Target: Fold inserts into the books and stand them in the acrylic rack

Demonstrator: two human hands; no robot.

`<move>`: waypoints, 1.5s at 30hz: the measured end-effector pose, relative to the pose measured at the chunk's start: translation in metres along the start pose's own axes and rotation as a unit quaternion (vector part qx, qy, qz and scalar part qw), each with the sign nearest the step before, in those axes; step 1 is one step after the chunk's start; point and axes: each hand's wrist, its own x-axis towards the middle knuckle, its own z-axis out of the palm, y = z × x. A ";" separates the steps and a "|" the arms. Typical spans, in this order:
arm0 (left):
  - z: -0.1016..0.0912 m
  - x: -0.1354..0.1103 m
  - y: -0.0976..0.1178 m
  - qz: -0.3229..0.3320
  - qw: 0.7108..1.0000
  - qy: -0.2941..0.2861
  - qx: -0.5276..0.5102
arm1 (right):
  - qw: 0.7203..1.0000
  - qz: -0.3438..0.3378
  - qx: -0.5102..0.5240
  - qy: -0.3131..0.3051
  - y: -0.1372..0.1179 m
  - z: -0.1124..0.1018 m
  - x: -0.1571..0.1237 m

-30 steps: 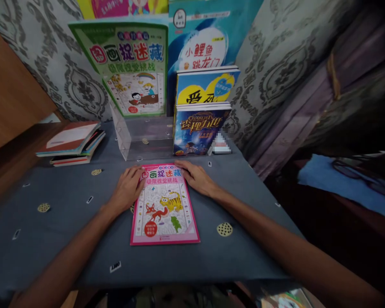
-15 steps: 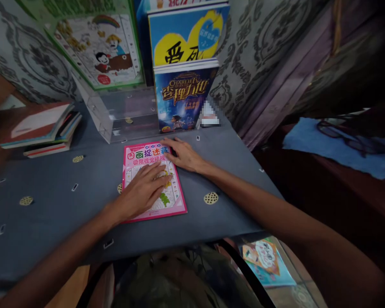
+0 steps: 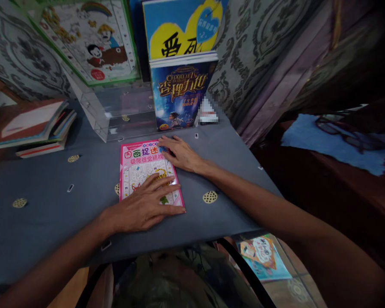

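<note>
Fingers of the left hand (image 3: 141, 207) spread over the near half of the pink book (image 3: 132, 155); those of the right hand (image 3: 183, 155) rest, unclenched, on its far right corner. Flat on the grey tablecloth (image 3: 93, 175), the book points its long axis toward the clear rack (image 3: 91, 114).

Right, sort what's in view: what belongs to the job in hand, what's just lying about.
In hand:
Pink-bordered picture hide-and-seek book, left hand spread on its cover, right hand at its upper-right corner

Apparently just about:
Book stack
Clear plastic stand
Charlie IX book, standing
Light-blue cloth
</note>
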 end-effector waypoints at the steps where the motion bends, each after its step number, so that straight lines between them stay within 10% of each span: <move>1: 0.000 0.000 0.001 -0.002 1.000 0.000 -0.003 | 1.000 -0.001 -0.004 0.000 0.000 0.000 0.000; 19: 0.010 0.001 0.001 -0.038 0.994 0.099 0.021 | 0.994 -0.014 -0.101 -0.041 -0.017 -0.004 -0.012; 37: 0.012 -0.036 -0.076 -0.402 0.876 0.222 0.150 | 0.991 -0.033 -0.115 -0.063 -0.052 0.003 -0.059; 45: 0.008 -0.037 -0.077 -0.353 0.888 0.293 0.026 | 0.988 -0.063 -0.059 -0.127 -0.071 -0.004 -0.074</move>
